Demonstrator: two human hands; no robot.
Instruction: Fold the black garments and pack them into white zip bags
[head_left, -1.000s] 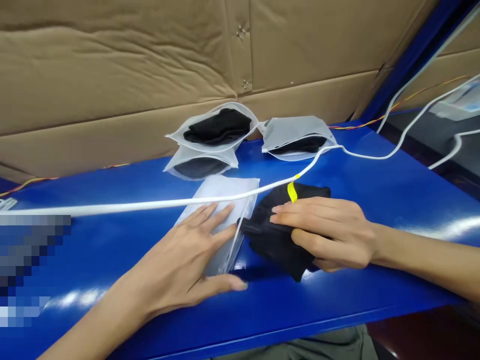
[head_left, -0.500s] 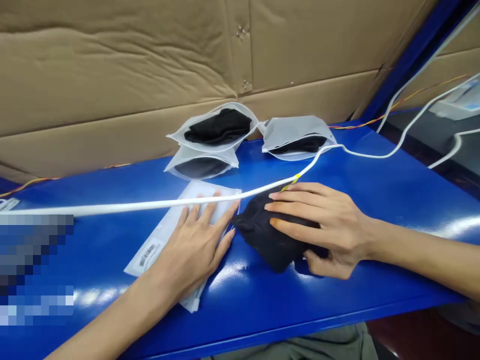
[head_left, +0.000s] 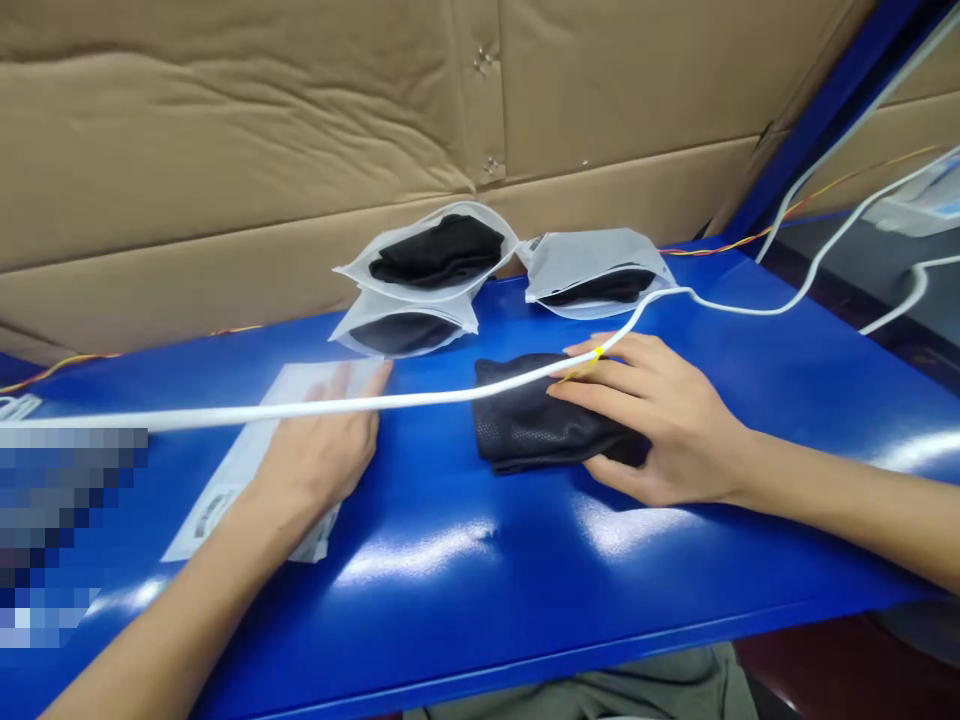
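Observation:
My right hand (head_left: 652,420) lies over a folded black mesh cloth (head_left: 525,420), with the fingers on top and the thumb at its near edge. A small yellow tag (head_left: 577,372) shows under my fingertips. My left hand (head_left: 319,450) rests flat on a thin, flat plastic bag (head_left: 247,445), which has a printed label near its lower end. A white cable (head_left: 337,403) runs across above both hands, passing over my left hand's fingers and near my right fingertips.
Several frosted bags holding black cloth, (head_left: 435,250) (head_left: 401,333) (head_left: 600,275), lie at the back of the blue table (head_left: 480,530). A cardboard wall (head_left: 225,130) stands behind them. Thin yellow-red wires run along the table's back edge. A pixelated patch covers the lower left.
The black cloth is now flatter and neatly folded. My left hand and the flat bag have slid left, away from the cloth, and the bag has turned.

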